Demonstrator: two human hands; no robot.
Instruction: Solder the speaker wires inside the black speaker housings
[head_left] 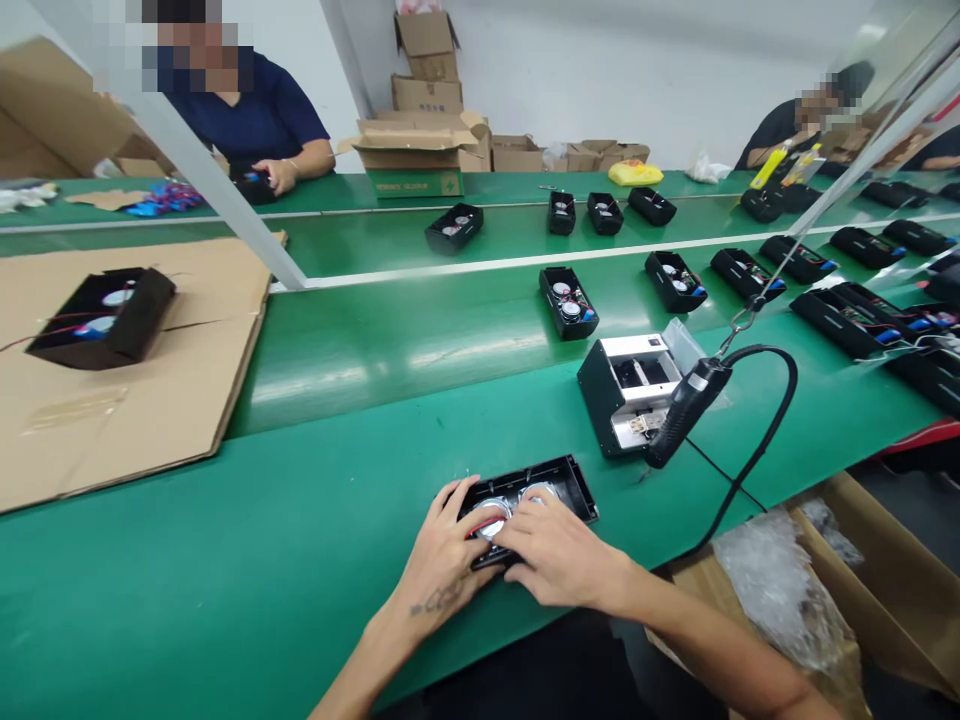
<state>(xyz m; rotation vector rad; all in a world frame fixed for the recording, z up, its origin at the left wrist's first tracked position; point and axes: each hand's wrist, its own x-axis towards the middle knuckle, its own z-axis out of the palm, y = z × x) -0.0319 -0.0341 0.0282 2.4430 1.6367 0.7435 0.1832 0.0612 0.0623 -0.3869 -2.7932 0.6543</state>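
Note:
On the green bench lies a black speaker housing (pixel 577 488), open side up, with two round silver speakers (pixel 491 518) set in it. My left hand (pixel 448 545) grips the housing's left end, its fingers closed over the wall and near the left speaker. A bit of red wire (pixel 480 527) shows beside those fingers. Curled over the near wall, my right hand (pixel 559 550) has its fingertips inside, at the two speakers. What those fingertips pinch, if anything, is hidden.
Right of the housing stand a screw feeder (pixel 630 395) and a hanging electric screwdriver (pixel 688 412) with a looped cable. Several wired housings (pixel 570 303) sit on the conveyor. Cardboard (pixel 172 370) with another housing lies left. Co-workers sit across; an open carton (pixel 877 570) is below right.

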